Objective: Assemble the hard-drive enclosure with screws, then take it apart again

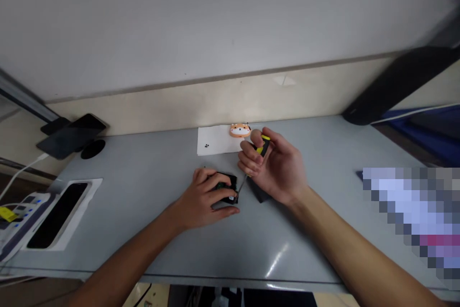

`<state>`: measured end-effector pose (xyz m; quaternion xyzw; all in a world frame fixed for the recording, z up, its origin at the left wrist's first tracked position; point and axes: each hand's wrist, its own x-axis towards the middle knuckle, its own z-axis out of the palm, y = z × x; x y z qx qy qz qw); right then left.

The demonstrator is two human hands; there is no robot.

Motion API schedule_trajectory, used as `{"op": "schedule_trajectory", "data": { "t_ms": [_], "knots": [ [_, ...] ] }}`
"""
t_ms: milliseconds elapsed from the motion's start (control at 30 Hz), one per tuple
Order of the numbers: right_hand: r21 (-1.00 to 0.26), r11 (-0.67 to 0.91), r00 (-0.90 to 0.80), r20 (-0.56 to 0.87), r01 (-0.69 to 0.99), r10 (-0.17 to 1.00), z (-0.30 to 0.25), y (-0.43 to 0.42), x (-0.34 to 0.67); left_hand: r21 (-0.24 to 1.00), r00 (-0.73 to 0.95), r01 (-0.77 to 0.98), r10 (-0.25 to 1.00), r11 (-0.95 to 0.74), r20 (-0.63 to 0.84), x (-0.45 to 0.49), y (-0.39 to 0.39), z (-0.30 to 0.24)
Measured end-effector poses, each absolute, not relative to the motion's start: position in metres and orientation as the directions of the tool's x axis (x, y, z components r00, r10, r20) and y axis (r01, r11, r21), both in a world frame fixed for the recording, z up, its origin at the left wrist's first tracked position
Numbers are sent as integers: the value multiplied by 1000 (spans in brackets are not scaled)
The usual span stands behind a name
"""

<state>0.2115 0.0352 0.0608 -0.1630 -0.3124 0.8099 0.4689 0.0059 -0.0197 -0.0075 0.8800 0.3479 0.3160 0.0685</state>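
My left hand lies over a small black device with a green circuit board, its fingers bent across the top and holding it to the desk. Much of the device is hidden beneath those fingers. In my right hand is a screwdriver with a yellow and black handle, the fingers closed round it. Its thin shaft slants down to the device's right side, near my left fingertips; whether the tip sits in a screw, I cannot tell. A flat dark piece shows partly under my right hand.
Behind the hands lies a white paper with several tiny dark bits and an orange animal-face case. A phone and a power strip are at left, near a dark stand. A black cylinder stands back right.
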Motion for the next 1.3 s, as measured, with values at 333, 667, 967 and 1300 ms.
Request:
{"op": "schedule_trajectory", "data": {
  "t_ms": [333,667,967,1300],
  "knots": [
    [-592,-249,-336,40,-767,941,62,47,225,327,510,585,651,-742,562,2,-17,-7],
    [-601,47,-63,160,-798,985,48,84,275,291,377,700,684,-652,625,-5,62,5],
    [-620,-7,-85,97,-784,992,44,86,271,282,625,668,725,-688,287,32,138,7],
    [-812,512,-203,471,282,859,66,65,282,343,518,733,809,-587,278,24,118,5]
  ]
}}
